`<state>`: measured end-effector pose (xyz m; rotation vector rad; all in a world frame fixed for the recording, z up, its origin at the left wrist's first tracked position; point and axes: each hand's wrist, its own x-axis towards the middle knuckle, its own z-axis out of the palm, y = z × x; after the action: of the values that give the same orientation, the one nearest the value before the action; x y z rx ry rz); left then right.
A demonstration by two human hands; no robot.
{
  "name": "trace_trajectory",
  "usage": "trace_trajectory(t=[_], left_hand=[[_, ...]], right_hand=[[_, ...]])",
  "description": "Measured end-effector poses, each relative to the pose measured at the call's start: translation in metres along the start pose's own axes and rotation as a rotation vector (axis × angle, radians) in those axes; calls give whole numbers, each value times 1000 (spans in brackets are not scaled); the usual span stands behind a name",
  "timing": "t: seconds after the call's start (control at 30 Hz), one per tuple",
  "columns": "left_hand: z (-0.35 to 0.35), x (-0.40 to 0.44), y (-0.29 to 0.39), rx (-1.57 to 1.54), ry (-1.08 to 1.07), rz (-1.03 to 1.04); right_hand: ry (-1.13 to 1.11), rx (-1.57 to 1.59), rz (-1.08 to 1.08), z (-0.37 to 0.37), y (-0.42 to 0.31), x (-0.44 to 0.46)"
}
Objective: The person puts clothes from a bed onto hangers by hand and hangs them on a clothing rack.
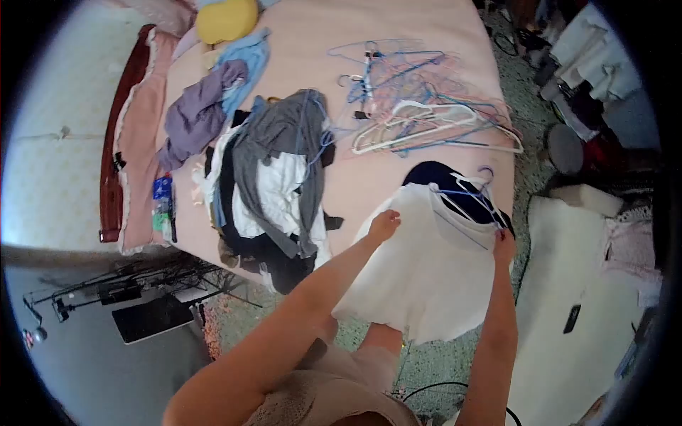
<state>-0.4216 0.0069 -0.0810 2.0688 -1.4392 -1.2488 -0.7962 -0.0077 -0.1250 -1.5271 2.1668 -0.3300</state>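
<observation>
A white garment (419,263) hangs over the near edge of the bed, with a blue and white hanger (462,193) at its neck. On the garment's upper right, by the hanger's end, my right hand (503,245) has its fingers closed on the cloth. My left hand (385,224) is over the garment's left side, fingers curled together; what they hold, if anything, is too small to tell. A dark navy garment (430,172) lies beneath the hanger and the white cloth.
Several hangers (426,117) lie tangled on the pink bed (398,21). Left of them is a heap of grey, white and black clothes (273,177), then a purple garment (199,106) and a yellow object (226,20). A tablet-like screen (151,319) stands at lower left.
</observation>
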Motion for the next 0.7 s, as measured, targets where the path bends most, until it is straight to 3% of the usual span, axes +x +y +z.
trace_trajectory(t=[0.1,0.23,0.3,0.43,0.5,0.57,0.63,0.7], left_hand=[[-23,-1,-21,28,20,-49],[-87,14,-71,267,374,-38],[-140,9,-65,356,480,-72],[-220,9,-80,372,683,-222],[-245,12,-107,353,866,-142],[-266,0,-104,281,831,-235],[-281,-3,-122,328,969,-134],[-297,-7,-137,340,975,-124]], right_hand=[[88,-24,-41,-1,-7,-10],[256,-89,-106,-27,-40,-40],[157,-22,-193,-28,-36,-56],[17,50,-130,-23,-45,-106],[12,104,1,-13,-78,-124],[-15,125,-77,28,-99,-128],[-90,246,-213,50,-170,-137],[-235,532,-290,109,-226,-129]])
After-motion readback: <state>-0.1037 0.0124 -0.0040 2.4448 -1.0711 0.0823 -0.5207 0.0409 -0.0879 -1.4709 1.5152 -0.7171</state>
